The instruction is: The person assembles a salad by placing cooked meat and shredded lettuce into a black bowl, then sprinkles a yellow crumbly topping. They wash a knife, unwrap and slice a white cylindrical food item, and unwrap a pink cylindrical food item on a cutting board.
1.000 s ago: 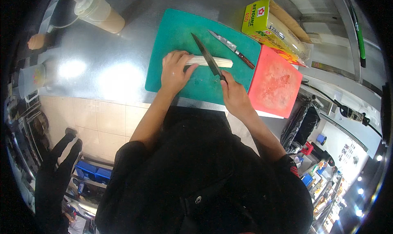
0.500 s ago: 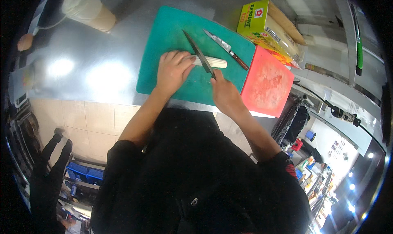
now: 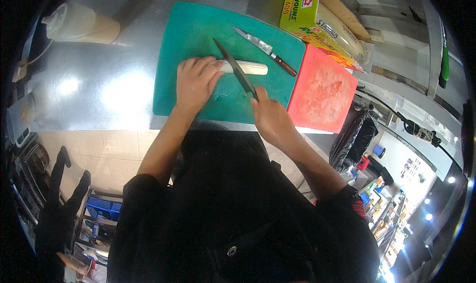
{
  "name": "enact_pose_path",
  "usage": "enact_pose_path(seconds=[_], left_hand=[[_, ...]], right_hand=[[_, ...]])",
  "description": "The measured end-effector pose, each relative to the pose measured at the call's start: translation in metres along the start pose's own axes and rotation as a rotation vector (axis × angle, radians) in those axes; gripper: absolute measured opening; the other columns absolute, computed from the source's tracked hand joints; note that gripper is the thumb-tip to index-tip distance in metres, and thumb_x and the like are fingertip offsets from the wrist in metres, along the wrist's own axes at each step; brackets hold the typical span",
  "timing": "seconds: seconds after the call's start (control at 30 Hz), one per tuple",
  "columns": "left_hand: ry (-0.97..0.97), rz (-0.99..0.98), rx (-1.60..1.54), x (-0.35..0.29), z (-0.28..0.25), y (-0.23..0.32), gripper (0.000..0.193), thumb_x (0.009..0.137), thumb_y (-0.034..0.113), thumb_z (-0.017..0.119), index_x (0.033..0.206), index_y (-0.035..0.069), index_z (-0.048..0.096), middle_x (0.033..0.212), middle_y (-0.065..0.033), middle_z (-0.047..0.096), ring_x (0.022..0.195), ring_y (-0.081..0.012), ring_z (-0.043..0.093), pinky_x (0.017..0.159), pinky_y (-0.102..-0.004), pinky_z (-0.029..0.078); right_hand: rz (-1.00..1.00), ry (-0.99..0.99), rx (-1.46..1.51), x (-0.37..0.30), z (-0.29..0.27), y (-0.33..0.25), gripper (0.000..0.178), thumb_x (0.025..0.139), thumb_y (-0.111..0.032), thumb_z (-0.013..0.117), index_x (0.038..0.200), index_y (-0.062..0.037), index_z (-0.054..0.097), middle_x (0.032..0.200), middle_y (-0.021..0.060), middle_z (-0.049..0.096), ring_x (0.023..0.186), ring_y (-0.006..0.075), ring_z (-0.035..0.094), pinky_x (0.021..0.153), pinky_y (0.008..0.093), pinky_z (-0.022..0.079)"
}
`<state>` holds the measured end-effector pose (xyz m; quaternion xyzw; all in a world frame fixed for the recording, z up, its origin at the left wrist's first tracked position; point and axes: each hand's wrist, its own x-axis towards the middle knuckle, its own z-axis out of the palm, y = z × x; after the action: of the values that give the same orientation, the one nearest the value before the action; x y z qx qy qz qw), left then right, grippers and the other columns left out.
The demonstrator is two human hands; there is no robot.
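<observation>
A long white stalk that looks like a leek lies crosswise on the green cutting board. My left hand is closed over its left end, fingertips curled on top and hiding that end. In my right hand is the handle of a kitchen knife. Its dark blade slants up and left across the stalk, just right of my left fingertips; whether it has cut in cannot be made out. Beyond the stalk, a smaller knife with a brown wooden handle rests on the board.
A red cutting board adjoins on the right, with a yellow-green box of film or bags behind it. A lidded plastic jug of pale liquid stands far left on the steel counter. Another person's dark-clothed legs show lower left.
The view has shifted slightly, so the boards sit a little higher and farther left. Both hands, the knife and the stalk keep nearly the same places relative to each other.
</observation>
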<state>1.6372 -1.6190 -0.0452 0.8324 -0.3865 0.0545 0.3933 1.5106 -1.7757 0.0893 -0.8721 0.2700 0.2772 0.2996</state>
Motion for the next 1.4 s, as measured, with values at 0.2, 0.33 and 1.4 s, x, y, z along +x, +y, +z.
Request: enact_pose_path(seconds=[0.2, 0.33, 1.4], left_hand=[[-0.019, 0.02, -0.006, 0.002, 0.002, -0.002, 0.027, 0.086, 0.026, 0.078, 0.112, 0.018, 0.076, 0.112, -0.0003, 0.071, 0.101, -0.0242, 0.061, 0.092, -0.0434, 0.046], [-0.005, -0.019, -0.006, -0.002, 0.003, -0.001, 0.028, 0.086, 0.026, 0.078, 0.113, 0.018, 0.076, 0.112, 0.0001, 0.071, 0.101, -0.0236, 0.062, 0.092, -0.0429, 0.046], [-0.034, -0.026, -0.137, -0.013, -0.006, 0.002, 0.022, 0.083, 0.015, 0.082, 0.104, 0.012, 0.075, 0.115, -0.0029, 0.071, 0.111, -0.0279, 0.063, 0.096, -0.0436, 0.045]], right_hand=[[0.046, 0.011, -0.033, 0.013, 0.015, 0.008, 0.025, 0.109, -0.026, 0.048, 0.117, -0.004, 0.04, 0.082, 0.0331, 0.067, 0.08, 0.057, 0.065, 0.072, 0.067, 0.049], [-0.038, 0.063, -0.008, 0.041, 0.03, 0.01, 0.027, 0.109, -0.028, 0.047, 0.117, -0.0037, 0.04, 0.081, 0.0328, 0.068, 0.077, 0.0573, 0.065, 0.071, 0.0674, 0.05], [-0.157, 0.164, 0.119, -0.012, 0.018, -0.01, 0.06, 0.107, -0.018, 0.048, 0.162, -0.0085, 0.027, 0.1, 0.0328, 0.068, 0.087, 0.0538, 0.066, 0.079, 0.0604, 0.052]])
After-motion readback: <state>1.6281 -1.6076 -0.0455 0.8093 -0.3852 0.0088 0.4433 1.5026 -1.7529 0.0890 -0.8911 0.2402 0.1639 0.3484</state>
